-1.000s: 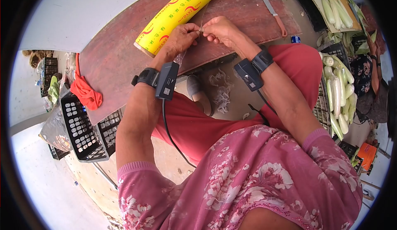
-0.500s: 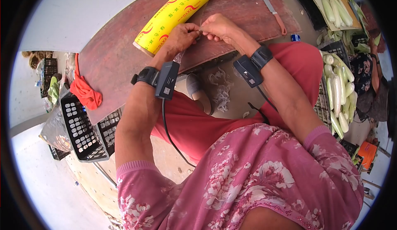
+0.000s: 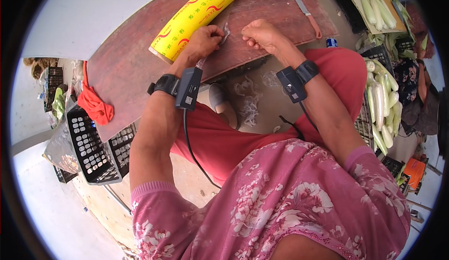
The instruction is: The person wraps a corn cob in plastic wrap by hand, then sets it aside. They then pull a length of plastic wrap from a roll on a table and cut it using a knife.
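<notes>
My left hand is closed on a crumpled bit of clear plastic film, which sticks out past the fingertips over the reddish-brown table. More of the film shows below the wrist. Apart from it, to the right, my right hand is closed with thumb and fingers pinched together; whatever they hold, if anything, is too small to make out. Beside my left hand lies a thick yellow roll of printed wrap. Off to the right of my right hand, a knife with a reddish handle rests on the table.
Peeled corn cobs fill a crate at the right, and more cobs lie on a board behind. Black crates and a red cloth are at the left. Film scraps litter the floor. Another person's arm shows far right.
My hands, together half a second ago, are now apart. The right one has moved to the right; the left stays near the roll, with clear film now visible at its fingertips.
</notes>
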### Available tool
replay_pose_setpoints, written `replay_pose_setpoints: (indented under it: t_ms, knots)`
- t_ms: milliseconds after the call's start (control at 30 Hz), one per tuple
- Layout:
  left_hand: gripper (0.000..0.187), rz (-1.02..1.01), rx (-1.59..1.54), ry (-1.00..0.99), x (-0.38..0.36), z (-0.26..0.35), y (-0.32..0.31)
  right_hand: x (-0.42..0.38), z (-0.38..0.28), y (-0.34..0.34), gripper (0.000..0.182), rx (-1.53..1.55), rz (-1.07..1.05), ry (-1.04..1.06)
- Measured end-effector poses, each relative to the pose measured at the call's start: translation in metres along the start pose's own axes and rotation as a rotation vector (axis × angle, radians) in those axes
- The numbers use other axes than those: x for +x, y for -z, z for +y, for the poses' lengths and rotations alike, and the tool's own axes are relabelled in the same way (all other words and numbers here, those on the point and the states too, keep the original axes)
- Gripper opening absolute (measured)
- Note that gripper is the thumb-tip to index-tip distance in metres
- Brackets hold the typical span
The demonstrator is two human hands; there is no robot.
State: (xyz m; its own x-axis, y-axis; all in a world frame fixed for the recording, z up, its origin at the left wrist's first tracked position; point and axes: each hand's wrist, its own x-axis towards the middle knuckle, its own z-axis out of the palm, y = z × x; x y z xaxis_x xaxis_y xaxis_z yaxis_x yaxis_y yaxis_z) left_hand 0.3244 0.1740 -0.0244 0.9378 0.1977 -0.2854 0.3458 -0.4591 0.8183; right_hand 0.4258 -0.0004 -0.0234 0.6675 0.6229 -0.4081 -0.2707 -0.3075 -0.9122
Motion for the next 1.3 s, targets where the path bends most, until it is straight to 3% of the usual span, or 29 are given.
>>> replay_pose_setpoints:
  t_ms: [100,300,400,500,700,800,900,1100,1300]
  knots:
    - [0.015,0.005,0.026,-0.031,0.004,-0.007,-0.002,0.002,-0.005,-0.006,0.016,-0.086,-0.042,-0.06]
    - [0.017,0.041,-0.034,-0.05,0.005,-0.011,-0.005,0.02,-0.01,-0.023,0.015,-0.287,0.065,0.014]
    - [0.02,0.053,-0.031,-0.082,0.006,-0.012,-0.005,0.027,-0.019,-0.027,0.017,-0.682,0.072,0.0]
    - [0.02,0.003,0.024,-0.025,0.005,-0.006,-0.002,0.036,-0.009,-0.038,0.021,-0.949,0.242,0.254]
    - [0.021,0.034,-0.053,-0.056,0.011,-0.015,-0.003,0.035,-0.011,-0.03,0.02,-0.694,0.125,0.157]
    - [0.022,0.059,0.032,-0.088,0.008,-0.012,-0.003,0.024,-0.01,-0.025,0.015,-0.272,0.019,0.061]
    - [0.024,0.048,0.099,-0.085,0.004,-0.002,-0.006,0.017,-0.01,-0.026,0.014,-0.13,-0.021,0.025]
    - [0.015,0.1,0.159,-0.15,0.002,-0.002,-0.008,0.015,-0.006,-0.018,0.014,-0.139,-0.145,-0.001]
    - [0.008,0.029,0.12,-0.149,0.005,-0.005,-0.005,0.015,0.001,-0.006,0.013,0.177,-0.131,-0.071]
